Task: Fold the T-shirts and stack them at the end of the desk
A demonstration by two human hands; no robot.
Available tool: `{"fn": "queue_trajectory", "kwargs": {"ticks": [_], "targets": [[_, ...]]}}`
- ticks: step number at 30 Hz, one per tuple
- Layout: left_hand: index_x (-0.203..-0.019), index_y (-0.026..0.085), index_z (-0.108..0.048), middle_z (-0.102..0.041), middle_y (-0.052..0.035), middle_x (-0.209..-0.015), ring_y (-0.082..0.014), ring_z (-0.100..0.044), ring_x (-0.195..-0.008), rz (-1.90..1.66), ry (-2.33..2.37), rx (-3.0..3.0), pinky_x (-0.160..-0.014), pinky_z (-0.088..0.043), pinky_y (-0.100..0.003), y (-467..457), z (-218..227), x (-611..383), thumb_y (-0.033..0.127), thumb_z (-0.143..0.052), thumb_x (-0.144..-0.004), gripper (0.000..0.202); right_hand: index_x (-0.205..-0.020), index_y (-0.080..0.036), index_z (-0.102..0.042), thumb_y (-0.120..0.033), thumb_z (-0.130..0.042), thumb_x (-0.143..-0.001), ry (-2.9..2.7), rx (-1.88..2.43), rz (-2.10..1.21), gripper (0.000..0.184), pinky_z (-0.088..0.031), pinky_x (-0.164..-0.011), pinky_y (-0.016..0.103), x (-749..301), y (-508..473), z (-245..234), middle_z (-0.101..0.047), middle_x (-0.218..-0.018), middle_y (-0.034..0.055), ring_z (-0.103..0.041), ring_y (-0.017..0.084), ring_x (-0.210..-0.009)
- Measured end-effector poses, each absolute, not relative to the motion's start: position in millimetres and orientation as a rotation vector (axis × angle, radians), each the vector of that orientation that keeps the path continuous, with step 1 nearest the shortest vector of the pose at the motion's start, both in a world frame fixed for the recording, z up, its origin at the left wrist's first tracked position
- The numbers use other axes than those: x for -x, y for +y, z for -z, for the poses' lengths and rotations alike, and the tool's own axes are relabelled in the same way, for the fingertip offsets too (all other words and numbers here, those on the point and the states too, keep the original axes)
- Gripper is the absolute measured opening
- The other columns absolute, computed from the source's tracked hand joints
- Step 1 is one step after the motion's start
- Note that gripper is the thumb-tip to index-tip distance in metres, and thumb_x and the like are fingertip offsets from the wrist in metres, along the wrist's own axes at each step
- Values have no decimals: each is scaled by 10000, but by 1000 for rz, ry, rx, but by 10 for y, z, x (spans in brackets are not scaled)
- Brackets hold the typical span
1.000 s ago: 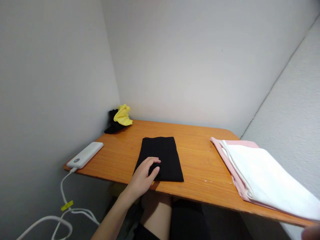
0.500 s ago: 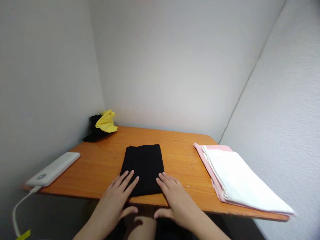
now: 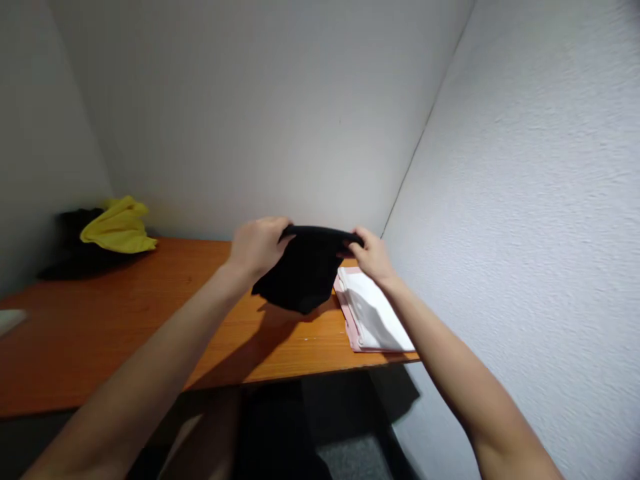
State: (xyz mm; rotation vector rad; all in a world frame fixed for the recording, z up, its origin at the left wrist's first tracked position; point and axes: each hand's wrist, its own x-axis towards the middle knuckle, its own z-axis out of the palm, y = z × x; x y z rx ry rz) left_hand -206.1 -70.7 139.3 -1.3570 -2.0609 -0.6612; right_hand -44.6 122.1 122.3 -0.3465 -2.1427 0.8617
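Note:
A folded black cloth (image 3: 307,270) hangs in the air above the tabletop, its lower end drooping toward the wood. Closed around its upper left corner is my left hand (image 3: 260,245), the fingertips partly hidden behind the fabric. My right hand (image 3: 371,255) pinches the upper right corner, thumb on the near side. Just below and beside the right hand lie a folded white cloth (image 3: 375,313) and, under it, a pink cloth (image 3: 351,327) showing along the left and back edges. The black cloth's shadow falls on the table.
The wooden table (image 3: 150,320) runs up to the back wall. At its far left a yellow cloth (image 3: 120,227) rests on a black item (image 3: 75,260). Part of a white power bank (image 3: 10,320) shows at the left edge. A textured wall (image 3: 540,200) stands close on the right.
Both hands, earlier flat on the black cloth, have gripped it, lifted it off the table and carried it right toward the white and pink cloths. The view has turned right.

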Motion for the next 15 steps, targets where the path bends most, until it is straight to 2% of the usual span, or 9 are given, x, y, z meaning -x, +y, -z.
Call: {"fn": "queue_trajectory", "kwargs": {"ticks": [3, 6, 9, 12, 13, 15], "targets": [[-1097, 194, -627, -679, -61, -1028, -244, -630, -958, 698, -1906, 1456, -768, -450, -317, -145, -1687, 1755, 334, -477, -959, 247, -842, -183, -548, -281, -602, -772, -1924, 306, -851, 132, -557, -736, 338, 109, 1693, -1554, -588, -810, -2, -651, 163, -744], [-1063, 158, -605, -657, -95, -1003, -257, -611, -965, 663, -1806, 1670, -767, -456, -337, 152, -1521, 1328, 273, -471, -958, 205, -902, -172, -600, -281, -618, -753, -1915, 380, -740, 186, -530, -865, 413, -506, 1979, -1490, -653, -874, 40, -661, 195, -844], [-1032, 122, -596, -651, -132, -973, -265, -607, -949, 561, -1765, 1931, -758, -471, -361, 341, -981, 884, 126, -457, -925, 176, -937, -167, -631, -274, -600, -735, -2060, 584, -590, 231, -433, -1006, 463, -1111, 2139, -993, -686, -1056, 108, -628, 239, -1033], [-905, 120, -627, -659, -107, -820, -240, -629, -801, 476, -1746, 2117, -668, -491, -333, 419, -341, 532, 111, -515, -881, 114, -857, -186, -632, -247, -519, -690, -2318, 769, -654, 211, -428, -1012, 458, -1515, 2167, -347, -693, -1072, 117, -628, 260, -1072], [-912, 116, -631, -660, -112, -811, -240, -630, -793, 456, -1749, 2150, -651, -495, -328, 410, -160, 455, 121, -518, -881, 117, -852, -189, -644, -232, -491, -657, -2411, 786, -668, 251, -424, -1020, 449, -1597, 2149, -164, -688, -1093, 120, -615, 266, -1109], [-1060, 100, -613, -667, -146, -914, -257, -630, -884, 433, -1769, 2161, -678, -511, -336, 330, 102, 376, 154, -491, -904, 205, -900, -200, -676, -229, -464, -604, -2531, 805, -605, 366, -412, -1038, 449, -1696, 2099, 106, -669, -1157, 119, -581, 278, -1176]]}}
